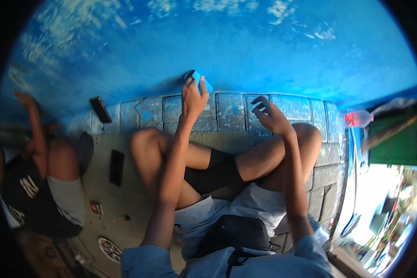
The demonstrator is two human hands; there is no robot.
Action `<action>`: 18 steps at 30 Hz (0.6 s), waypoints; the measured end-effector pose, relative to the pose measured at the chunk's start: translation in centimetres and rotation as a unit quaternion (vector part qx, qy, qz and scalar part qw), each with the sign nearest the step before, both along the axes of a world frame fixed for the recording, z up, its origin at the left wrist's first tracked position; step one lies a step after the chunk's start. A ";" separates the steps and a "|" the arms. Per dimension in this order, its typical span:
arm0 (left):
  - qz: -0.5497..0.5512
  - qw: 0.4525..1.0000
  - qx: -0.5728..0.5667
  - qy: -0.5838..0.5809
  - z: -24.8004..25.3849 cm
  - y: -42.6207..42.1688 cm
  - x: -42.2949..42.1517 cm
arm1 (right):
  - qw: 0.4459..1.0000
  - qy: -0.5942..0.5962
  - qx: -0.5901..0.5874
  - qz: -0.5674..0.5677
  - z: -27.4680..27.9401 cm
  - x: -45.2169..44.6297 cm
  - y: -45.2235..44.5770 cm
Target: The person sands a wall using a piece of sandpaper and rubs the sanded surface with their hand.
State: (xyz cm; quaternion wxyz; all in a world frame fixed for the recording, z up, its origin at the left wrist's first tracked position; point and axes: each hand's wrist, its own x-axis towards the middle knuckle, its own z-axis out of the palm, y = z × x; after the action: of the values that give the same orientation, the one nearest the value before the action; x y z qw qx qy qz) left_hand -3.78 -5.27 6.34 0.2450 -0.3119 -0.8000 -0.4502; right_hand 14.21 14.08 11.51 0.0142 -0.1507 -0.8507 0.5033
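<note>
My left hand [195, 98] is closed around a small blue pad [205, 84] with a dark edge, pressed to the lower part of the blue wall [245, 51]. What the pad is made of cannot be made out. To the right, my right hand [274, 119] hovers over my bent knee with its fingers curved and apart, holding nothing. Below both hands runs a strip of paint-spattered paving blocks [229, 111] along the foot of the wall.
At the left another person [37, 190] sits with a hand against the wall. A dark block [100, 110] and a black phone-like slab [116, 167] lie nearby. There is a small red pack [96, 207], a plate of bits [110, 249] and a red-labelled bottle [358, 119].
</note>
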 end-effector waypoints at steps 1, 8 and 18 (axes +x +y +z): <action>-0.022 1.000 -0.004 0.003 0.0 0.0 0.1 | 0.986 -0.108 0.101 0.081 0.4 -0.3 0.5; -0.026 0.999 -0.019 -0.011 0.0 0.4 0.0 | 0.830 -0.305 0.408 0.229 10.7 -5.0 -4.6; -0.039 0.998 -0.013 -0.044 0.1 -0.7 -0.5 | 0.793 -0.243 0.488 0.273 21.5 -0.4 -9.8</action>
State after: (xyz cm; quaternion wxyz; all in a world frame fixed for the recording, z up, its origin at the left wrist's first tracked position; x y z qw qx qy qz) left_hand -4.25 -5.93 6.41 0.1878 -0.3259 -0.8031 -0.4621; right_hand 13.84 4.28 32.97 -0.2588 -0.0026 -0.9647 -0.0484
